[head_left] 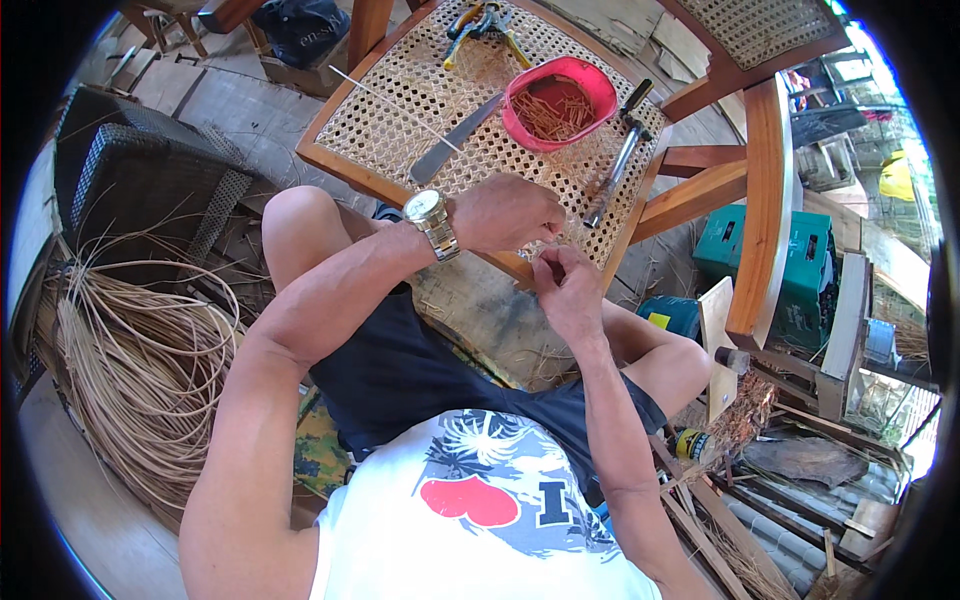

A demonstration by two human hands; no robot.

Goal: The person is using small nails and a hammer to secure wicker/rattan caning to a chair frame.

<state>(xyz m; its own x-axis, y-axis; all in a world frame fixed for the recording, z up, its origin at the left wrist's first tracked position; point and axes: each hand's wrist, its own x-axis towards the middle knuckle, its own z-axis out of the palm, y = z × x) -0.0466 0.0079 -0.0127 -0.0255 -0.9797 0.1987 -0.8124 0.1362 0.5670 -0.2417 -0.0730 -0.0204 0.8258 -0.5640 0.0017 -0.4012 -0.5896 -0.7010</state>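
A wooden chair with a woven cane seat [400, 110] stands before me. My left hand [510, 212], a gold watch on its wrist, is curled closed over the seat's near edge. Just right of it, my right hand [572, 292] pinches thumb and fingers together at the near right corner. Whatever either hand holds is too small or hidden to make out. On the seat lie a pink tub [512, 122] of short brown sticks, a flat-bladed knife [455, 140], a hammer [622, 160], pliers [483, 22] and a thin pale strand [385, 102].
A large bundle of rattan strands [140, 360] lies at my left, below a dark wicker piece [150, 200]. Green crates [800, 260] stand to the right behind the chair's wooden back post [762, 200]. Scrap wood and a yellow-labelled can [692, 444] lie at lower right.
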